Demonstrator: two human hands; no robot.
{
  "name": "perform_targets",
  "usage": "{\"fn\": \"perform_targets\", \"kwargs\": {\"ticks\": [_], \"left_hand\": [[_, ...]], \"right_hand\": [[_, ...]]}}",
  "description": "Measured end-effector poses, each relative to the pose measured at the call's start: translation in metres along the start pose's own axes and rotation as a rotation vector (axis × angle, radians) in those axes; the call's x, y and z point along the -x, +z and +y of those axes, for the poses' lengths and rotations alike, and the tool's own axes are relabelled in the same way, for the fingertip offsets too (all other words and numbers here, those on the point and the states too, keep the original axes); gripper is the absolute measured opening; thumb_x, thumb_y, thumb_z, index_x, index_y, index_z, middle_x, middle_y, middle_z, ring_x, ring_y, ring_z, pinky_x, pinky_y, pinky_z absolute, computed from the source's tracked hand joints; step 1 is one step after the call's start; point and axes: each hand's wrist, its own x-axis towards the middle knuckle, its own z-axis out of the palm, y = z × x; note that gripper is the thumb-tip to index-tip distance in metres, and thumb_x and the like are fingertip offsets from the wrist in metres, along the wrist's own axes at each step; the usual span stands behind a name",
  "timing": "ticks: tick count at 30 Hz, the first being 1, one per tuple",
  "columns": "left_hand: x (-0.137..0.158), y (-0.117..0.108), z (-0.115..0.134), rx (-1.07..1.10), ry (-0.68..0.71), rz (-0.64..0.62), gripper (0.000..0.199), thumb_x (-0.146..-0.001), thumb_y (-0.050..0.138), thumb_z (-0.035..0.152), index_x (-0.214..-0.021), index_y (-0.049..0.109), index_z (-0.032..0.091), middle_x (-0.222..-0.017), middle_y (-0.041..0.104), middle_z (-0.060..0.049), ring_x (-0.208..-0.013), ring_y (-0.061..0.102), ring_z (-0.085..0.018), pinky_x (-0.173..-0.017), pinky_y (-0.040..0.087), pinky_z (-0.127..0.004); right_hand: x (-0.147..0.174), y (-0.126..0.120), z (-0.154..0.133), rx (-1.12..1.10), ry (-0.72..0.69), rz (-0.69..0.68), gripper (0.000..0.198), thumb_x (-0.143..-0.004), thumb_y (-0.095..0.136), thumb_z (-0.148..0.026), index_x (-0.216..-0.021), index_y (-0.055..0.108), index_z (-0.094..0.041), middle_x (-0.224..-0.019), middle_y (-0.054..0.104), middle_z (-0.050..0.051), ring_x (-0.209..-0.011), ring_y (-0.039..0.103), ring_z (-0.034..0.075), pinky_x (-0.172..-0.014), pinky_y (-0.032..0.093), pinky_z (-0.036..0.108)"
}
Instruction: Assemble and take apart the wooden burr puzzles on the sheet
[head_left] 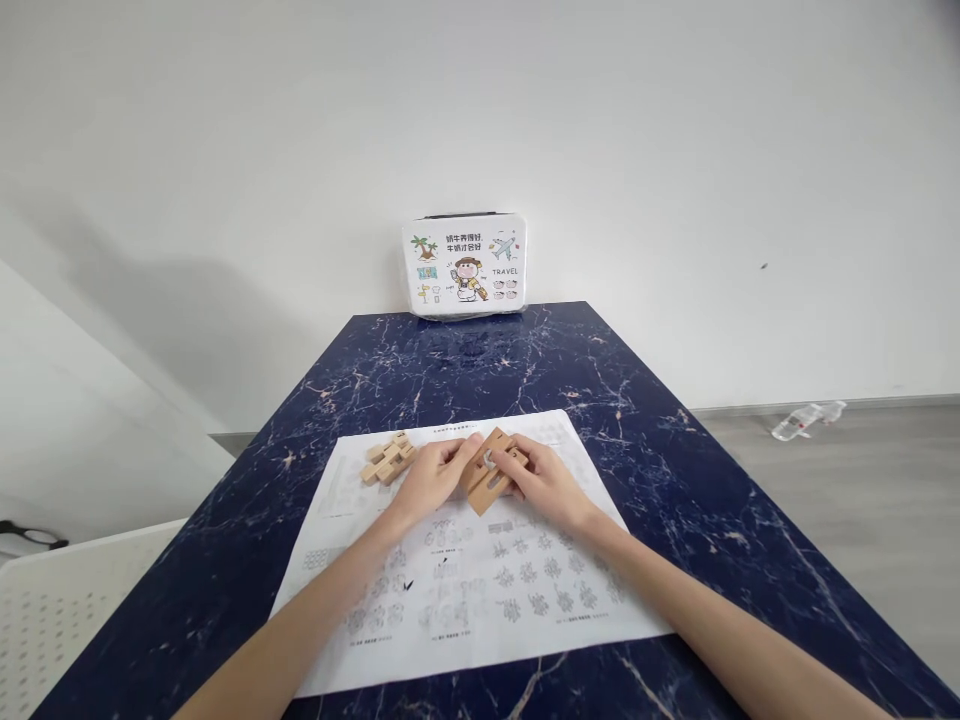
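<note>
We're seeing sheet (480, 652) on table (540, 370), block cluster (388, 459) on it, left of the held blocks (481, 498), case (466, 268) behind.

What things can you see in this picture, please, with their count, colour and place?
held wooden pieces: count unclear, brown, between the hands
wooden blocks: count unclear, light tan, on the paper's upper left
paper: one sheet, white with dark print, on the table
table: one, dark blue with pale veins, centre
case: one, white with cartoons, far end
wall: one, white, behind
spot: one, dark, on the wall
bottles: apparently two, clear, on the floor
floor: one, grey, right
seat: one, white, lower left
looped object: one, black, left edge
left hand: one, holding
right hand: one, holding
</note>
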Motion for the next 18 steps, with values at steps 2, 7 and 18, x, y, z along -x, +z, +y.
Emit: {"fn": "perform_targets", "kwargs": {"ticks": [2, 7, 18], "left_hand": [[0.0, 0.0, -0.001, 0.043, -0.064, 0.015, 0.065, -0.094, 0.048, 0.079, -0.068, 0.059, 0.021, -0.051, 0.044, 0.003, -0.045, 0.037, -0.014, -0.044, 0.023, -0.029], [0.0, -0.004, -0.004, 0.178, -0.109, 0.015, 0.062, -0.096, 0.047, 0.077, -0.081, 0.065, 0.02, -0.053, 0.047, 0.004, -0.041, 0.033, -0.011, -0.046, 0.027, -0.029], [-0.006, -0.017, -0.012, 0.656, -0.163, -0.11, 0.037, -0.106, 0.049, 0.05, -0.108, 0.066, 0.017, -0.083, 0.056, 0.0, -0.054, 0.034, -0.008, -0.059, 0.033, -0.027]], "right_hand": [[0.0, -0.002, -0.001, 0.011, 0.014, 0.025, 0.039, -0.096, 0.059, -0.06, -0.087, 0.061, -0.022, -0.07, 0.054, -0.002, -0.058, 0.049, 0.015, -0.054, 0.04, 0.029], [0.001, -0.007, -0.006, 0.06, 0.007, 0.012, 0.036, -0.097, 0.056, -0.055, -0.087, 0.061, -0.021, -0.069, 0.054, -0.002, -0.057, 0.048, 0.015, -0.054, 0.038, 0.029], [-0.002, -0.011, -0.006, 0.373, 0.076, 0.033, 0.033, -0.099, 0.054, -0.045, -0.074, 0.055, -0.022, -0.065, 0.064, 0.001, -0.056, 0.053, 0.017, -0.056, 0.038, 0.029]]}}
